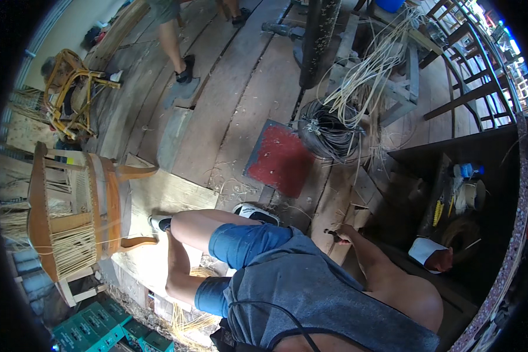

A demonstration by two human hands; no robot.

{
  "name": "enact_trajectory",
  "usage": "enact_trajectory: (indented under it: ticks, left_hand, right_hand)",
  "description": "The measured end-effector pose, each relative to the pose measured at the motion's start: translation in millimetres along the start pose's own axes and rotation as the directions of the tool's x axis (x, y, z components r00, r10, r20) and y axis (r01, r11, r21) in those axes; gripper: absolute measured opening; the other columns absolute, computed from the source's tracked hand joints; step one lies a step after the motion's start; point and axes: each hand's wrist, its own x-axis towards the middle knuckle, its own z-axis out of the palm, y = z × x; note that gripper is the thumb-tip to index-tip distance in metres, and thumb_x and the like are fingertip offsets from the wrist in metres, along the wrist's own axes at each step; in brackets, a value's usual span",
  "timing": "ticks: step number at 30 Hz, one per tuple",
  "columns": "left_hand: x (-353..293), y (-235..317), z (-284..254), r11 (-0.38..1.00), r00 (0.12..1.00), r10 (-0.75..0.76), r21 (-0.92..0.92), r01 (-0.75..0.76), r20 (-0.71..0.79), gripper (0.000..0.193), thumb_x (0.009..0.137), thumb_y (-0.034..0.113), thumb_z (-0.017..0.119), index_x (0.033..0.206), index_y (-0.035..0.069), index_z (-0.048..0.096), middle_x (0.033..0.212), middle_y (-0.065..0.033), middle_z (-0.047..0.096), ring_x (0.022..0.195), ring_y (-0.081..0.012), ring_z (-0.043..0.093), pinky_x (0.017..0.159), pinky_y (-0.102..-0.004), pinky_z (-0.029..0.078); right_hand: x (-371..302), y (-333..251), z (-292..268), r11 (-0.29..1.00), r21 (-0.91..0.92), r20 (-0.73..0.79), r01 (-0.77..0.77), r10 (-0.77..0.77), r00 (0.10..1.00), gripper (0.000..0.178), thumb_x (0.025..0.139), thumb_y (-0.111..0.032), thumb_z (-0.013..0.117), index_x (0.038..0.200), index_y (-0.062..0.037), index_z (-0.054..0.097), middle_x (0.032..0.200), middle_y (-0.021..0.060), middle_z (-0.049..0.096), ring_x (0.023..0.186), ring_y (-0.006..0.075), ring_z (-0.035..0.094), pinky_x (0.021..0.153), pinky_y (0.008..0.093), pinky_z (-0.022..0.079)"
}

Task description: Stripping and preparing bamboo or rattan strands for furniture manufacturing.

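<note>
My right hand [345, 233] is held low over the floorboards, to the right of my knees. Its fingers are closed round a small dark object [332, 234], perhaps a tool handle; its kind is too small to make out. A wooden box-like bench [416, 193] with a dark inside stands just beyond that forearm. My left hand does not show. To my left, a wooden chair frame [107, 202] lies tipped over, its cane seat [73, 243] partly woven, with loose strands hanging from it. My legs, in blue shorts [246, 243], bend toward that chair.
A coil of dark strands [331, 132] lies beside a red square mat [280, 158]. Pale cane strands [369, 76] hang over a wooden stand [402, 97]. A rattan chair [76, 97] is at the far left, green crates [91, 328] lower left. Another person's leg [171, 47] stands ahead.
</note>
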Motion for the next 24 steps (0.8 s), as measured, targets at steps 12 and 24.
enact_trajectory:
  ticks: [12,24]
  left_hand:
    - [6.0,6.2,8.9,0.975,0.997,-0.005,0.222,-0.011,0.071,0.030,0.095,0.029,0.048,0.100,0.004,0.062,0.095,-0.0075,0.065,0.083,-0.0143,0.062,0.076,-0.0269,0.050]
    - [12.0,15.9,30.3,0.930,0.987,-0.010,0.364,-0.049,0.158,0.031,0.095,0.029,0.047,0.097,0.002,0.063,0.094,-0.0102,0.066,0.083,-0.0163,0.062,0.078,-0.0282,0.050]
  right_hand:
    - [-50.7,-37.8,36.7,0.853,0.491,0.187,-0.177,0.095,0.978,0.030,0.092,-0.025,0.050,0.076,-0.0046,0.064,0.059,0.0101,0.062,0.043,0.0168,0.054,0.039,0.0303,0.042]
    - [-72.2,-78.4,19.4,0.899,0.409,0.064,-0.154,0.140,0.988,0.045,0.097,-0.033,0.042,0.078,0.0018,0.063,0.060,0.0126,0.063,0.042,0.0173,0.054,0.038,0.0314,0.042]
